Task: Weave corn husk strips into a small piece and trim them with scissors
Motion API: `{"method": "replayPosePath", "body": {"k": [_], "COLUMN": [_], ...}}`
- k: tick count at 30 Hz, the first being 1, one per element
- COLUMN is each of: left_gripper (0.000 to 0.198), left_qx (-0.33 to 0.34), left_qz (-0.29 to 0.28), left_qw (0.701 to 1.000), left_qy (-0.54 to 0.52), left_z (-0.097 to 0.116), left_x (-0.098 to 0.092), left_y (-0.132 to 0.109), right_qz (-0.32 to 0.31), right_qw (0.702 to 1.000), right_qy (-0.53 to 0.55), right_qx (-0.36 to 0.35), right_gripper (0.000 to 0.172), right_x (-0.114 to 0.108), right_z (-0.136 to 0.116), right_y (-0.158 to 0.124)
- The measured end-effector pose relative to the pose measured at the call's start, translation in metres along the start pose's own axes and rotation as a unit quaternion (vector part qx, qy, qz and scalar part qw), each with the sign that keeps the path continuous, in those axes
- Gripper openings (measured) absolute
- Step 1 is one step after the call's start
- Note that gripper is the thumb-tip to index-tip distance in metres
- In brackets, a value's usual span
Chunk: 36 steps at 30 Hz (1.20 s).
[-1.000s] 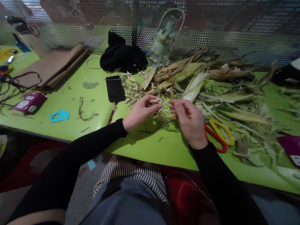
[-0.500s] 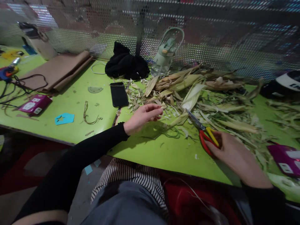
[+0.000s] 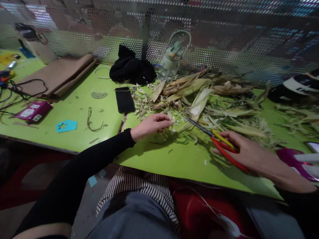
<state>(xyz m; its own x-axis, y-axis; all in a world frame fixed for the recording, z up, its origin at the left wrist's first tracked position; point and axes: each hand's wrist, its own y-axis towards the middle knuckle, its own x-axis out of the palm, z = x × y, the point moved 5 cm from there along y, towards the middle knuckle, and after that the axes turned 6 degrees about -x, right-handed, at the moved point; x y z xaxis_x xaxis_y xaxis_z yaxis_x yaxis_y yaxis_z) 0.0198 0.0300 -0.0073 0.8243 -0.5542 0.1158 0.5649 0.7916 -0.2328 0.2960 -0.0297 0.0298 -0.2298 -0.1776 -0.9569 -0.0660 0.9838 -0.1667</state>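
My left hand [image 3: 152, 126] is closed at the middle of the green table [image 3: 139, 159], its thumb and fingers pinching a small pale piece of husk [image 3: 171, 119]. On the right, my right hand [image 3: 243, 151] grips the red and yellow handles of the scissors [image 3: 211, 133]. Their blades point up and left toward the small piece, without touching it. A pile of dried corn husks [image 3: 191, 84] lies just beyond both hands, and one broad pale husk [image 3: 200, 102] rests behind the blades. Thin green strips [image 3: 183, 137] lie beneath the left fingertips.
A black phone [image 3: 125, 100], black cloth [image 3: 133, 66] and a green bottle [image 3: 171, 59] sit beyond my left hand. Further left are a purple box [image 3: 35, 111], a blue paper piece [image 3: 66, 126] and brown folded material [image 3: 59, 73]. Another purple item [image 3: 289, 157] lies right.
My right hand has turned and the scissors now lie flatter, their handles shifted right and their tips left. My left hand now shows a pale piece standing up between its fingertips.
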Motion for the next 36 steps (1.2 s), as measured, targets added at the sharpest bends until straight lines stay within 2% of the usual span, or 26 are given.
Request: {"method": "replayPosePath", "body": {"k": [3,8,13,17,24,29,35,36], "left_gripper": [0.016,0.015,0.016,0.017,0.013,0.011,0.012,0.011], "left_qx": [0.021,0.017,0.026,0.02,0.025,0.031,0.027,0.029], "left_qz": [-0.017,-0.034,-0.056,-0.057,-0.061,-0.061,-0.071,-0.073], "left_qw": [0.998,0.993,0.986,0.986,0.985,0.985,0.985,0.985], "left_qy": [0.059,0.114,0.155,0.158,0.16,0.157,0.154,0.153], "left_z": [0.002,0.003,0.003,0.0,0.002,0.001,0.0,-0.001], "left_x": [0.001,0.001,0.002,0.002,0.004,0.004,0.004,0.004], "left_y": [-0.002,-0.004,-0.003,-0.002,-0.003,-0.001,-0.001,-0.001], "right_qz": [-0.054,-0.059,-0.094,-0.093,-0.076,-0.072,-0.084,-0.061], "right_qw": [0.998,0.998,0.995,0.995,0.995,0.99,0.99,0.994], "right_qy": [0.015,-0.009,0.012,0.026,0.038,0.09,0.097,0.071], "right_qx": [-0.001,-0.024,-0.002,-0.004,-0.045,-0.079,-0.066,-0.063], "right_gripper": [0.051,0.06,0.059,0.051,0.047,0.036,0.028,0.028], "right_x": [-0.004,-0.014,-0.016,-0.018,-0.016,-0.015,-0.015,-0.017], "right_z": [-0.018,-0.035,-0.042,-0.046,-0.037,-0.03,-0.027,-0.026], "right_y": [0.001,0.008,0.01,0.008,0.008,0.008,0.006,0.007]}}
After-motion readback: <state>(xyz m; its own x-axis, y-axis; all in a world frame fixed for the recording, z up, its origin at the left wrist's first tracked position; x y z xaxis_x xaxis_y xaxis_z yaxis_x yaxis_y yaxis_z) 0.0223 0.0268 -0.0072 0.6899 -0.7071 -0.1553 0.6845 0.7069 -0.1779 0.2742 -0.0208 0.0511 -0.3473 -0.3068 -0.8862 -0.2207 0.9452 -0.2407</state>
